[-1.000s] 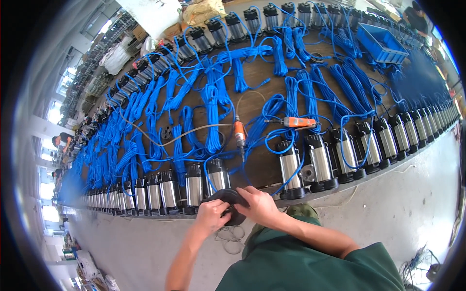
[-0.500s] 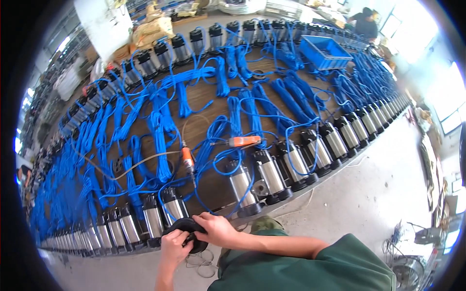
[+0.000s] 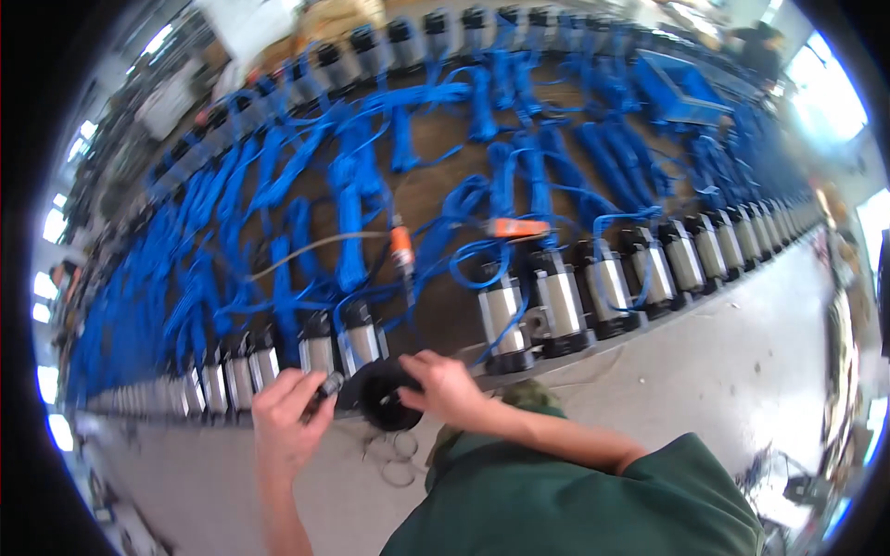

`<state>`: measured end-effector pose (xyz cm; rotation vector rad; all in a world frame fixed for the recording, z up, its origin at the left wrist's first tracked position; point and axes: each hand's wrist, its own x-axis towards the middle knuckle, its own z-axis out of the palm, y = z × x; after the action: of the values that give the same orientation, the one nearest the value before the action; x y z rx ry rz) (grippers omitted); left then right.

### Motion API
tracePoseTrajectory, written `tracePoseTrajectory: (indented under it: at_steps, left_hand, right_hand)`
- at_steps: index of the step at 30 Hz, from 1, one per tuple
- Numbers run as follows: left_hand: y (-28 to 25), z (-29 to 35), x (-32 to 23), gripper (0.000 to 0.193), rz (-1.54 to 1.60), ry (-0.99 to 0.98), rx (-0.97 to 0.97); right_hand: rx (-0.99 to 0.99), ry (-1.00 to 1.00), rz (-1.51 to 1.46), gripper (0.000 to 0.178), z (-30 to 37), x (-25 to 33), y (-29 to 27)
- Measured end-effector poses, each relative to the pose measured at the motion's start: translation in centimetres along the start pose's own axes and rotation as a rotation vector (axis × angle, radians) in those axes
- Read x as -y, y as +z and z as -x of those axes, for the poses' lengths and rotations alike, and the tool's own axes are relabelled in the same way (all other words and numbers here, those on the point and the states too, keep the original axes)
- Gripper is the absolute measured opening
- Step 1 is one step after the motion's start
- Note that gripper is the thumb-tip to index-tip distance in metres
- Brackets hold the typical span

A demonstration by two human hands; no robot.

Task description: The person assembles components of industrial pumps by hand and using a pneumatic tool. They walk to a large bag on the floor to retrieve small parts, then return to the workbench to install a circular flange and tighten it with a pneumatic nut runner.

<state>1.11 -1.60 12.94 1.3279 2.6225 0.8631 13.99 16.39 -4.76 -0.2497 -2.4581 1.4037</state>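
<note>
The black cup-shaped part (image 3: 378,400) sits in the air just on the person's side of the bench (image 3: 447,326), near its front edge. The right hand (image 3: 449,385) holds it by the rim, thumb at the mouth; the left hand (image 3: 291,408) pinches a small dark piece with a grey end (image 3: 328,385), apart from the cup.

Done well, this handling probably wants the cup steady, its mouth level enough that nothing slips out, and the small piece pinched by its body, away from the grey end. Holding both over the bench would guard against a drop.

The cup's mouth faces up toward the person; its axis seems to run down and away, though blur hides the exact tilt. The small piece's long axis slants toward the bench and rightward, grey end leading.

Steel cylinders (image 3: 362,347) line the bench's near edge; blue cable bundles (image 3: 349,227) cover its middle.
</note>
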Motion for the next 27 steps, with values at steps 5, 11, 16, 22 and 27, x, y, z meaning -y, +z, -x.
tracePoseTrajectory:
  at_steps: [5, 11, 16, 22, 27]
  left_hand:
    - [-1.3, 3.1, -1.6, 0.034, 0.001, -0.150, -0.143]
    - [1.1, 7.5, 0.0, 0.029, 0.046, -0.375, -0.358]
    - [5.3, 12.7, 2.6, 0.028, 0.083, -0.504, -0.520]
    - [6.1, 14.5, 1.0, 0.030, 0.110, -0.352, -0.655]
    - [5.0, 15.3, 0.4, 0.031, 0.014, -0.296, -0.663]
  right_hand:
    - [0.075, 0.031, 0.010, 0.047, -0.3, 1.6, 1.6]
    - [0.200, 0.075, 0.107, 0.054, -1.2, 2.2, 2.5]
    - [0.237, 0.091, 0.181, 0.054, -2.2, 2.6, 2.7]
    - [0.269, 0.047, 0.280, 0.054, -2.5, 3.0, 1.9]
    - [0.241, 0.017, 0.270, 0.054, -2.0, 3.2, 3.0]
